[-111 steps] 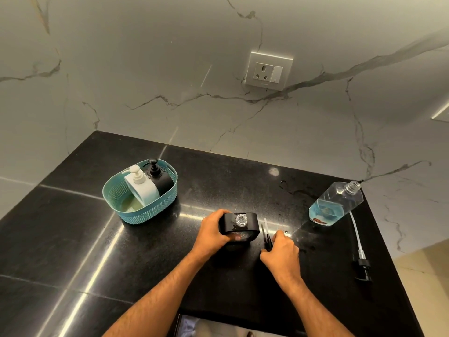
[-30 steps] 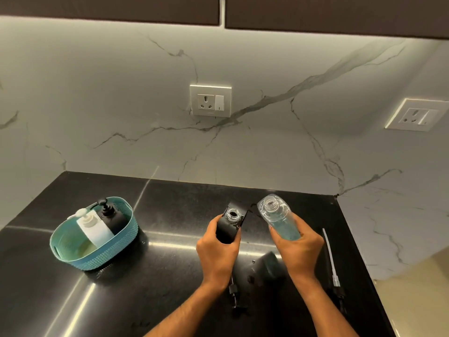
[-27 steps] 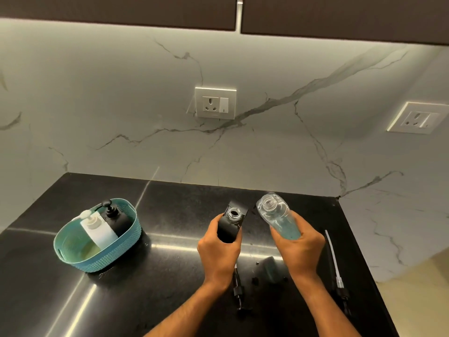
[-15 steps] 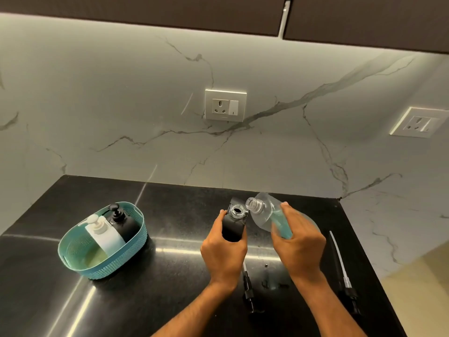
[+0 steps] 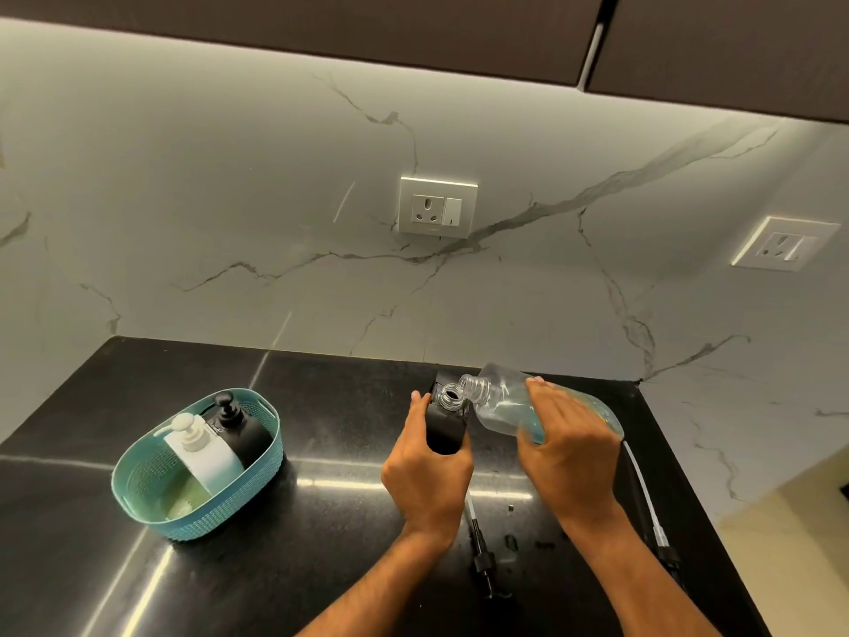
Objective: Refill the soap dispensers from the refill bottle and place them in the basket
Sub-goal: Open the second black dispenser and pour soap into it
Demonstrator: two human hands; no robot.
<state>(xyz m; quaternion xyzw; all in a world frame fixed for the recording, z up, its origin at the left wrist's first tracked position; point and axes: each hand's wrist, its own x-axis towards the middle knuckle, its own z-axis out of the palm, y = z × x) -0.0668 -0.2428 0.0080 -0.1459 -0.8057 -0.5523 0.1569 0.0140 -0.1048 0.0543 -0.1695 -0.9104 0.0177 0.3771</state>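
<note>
Hands [image 5: 498, 457] around dispenser [image 5: 444, 429]; refill bottle [image 5: 505, 406]

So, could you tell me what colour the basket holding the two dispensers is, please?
The basket is teal, with a woven texture; the head view shows it.

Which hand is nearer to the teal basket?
The left hand. It grips the black dispenser just right of the teal basket; the right hand, holding the refill bottle, is farther right.
</note>
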